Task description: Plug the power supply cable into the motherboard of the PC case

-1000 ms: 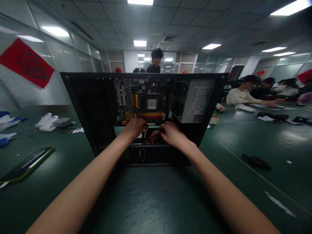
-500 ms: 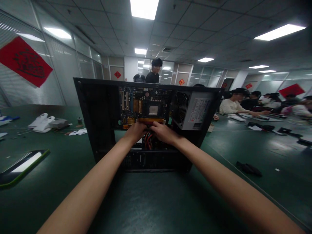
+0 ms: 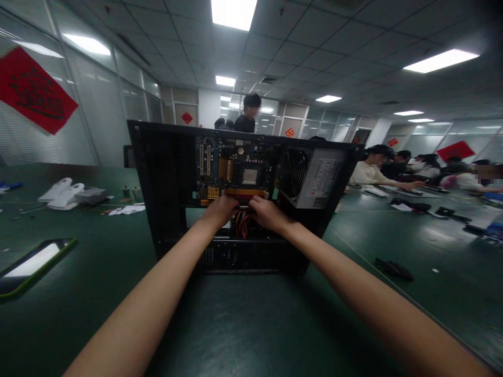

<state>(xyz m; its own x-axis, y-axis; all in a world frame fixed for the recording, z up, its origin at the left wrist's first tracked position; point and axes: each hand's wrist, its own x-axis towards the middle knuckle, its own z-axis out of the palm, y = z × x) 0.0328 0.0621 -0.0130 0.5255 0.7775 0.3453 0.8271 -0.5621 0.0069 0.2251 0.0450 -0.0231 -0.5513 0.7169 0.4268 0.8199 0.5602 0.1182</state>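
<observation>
An open black computer case (image 3: 143,173) stands on the green table, its inside facing me. Inside, a motherboard (image 3: 236,152) carries a bare square processor (image 3: 250,176). At the board's lower edge lies a long gold memory module (image 3: 245,193). My left hand (image 3: 223,210) has its fingers closed at the module's left end. Closed likewise, my right hand (image 3: 269,212) grips near its right end; the fingertips are partly hidden. Red, black and yellow cables (image 3: 244,224) hang just below, between my hands. The power supply (image 3: 314,178) with its fan fills the upper right corner.
To the left lie a green-edged phone (image 3: 37,264), white plastic bags (image 3: 62,193) and a grey box (image 3: 91,196). A black item (image 3: 394,268) rests at right. One person (image 3: 247,115) is behind the case; others sit along the table (image 3: 373,222) at right.
The view has shifted slightly, so the case appears a little further right. Both hands stay at the memory module; the right hand's fingers have moved a little to the right.
</observation>
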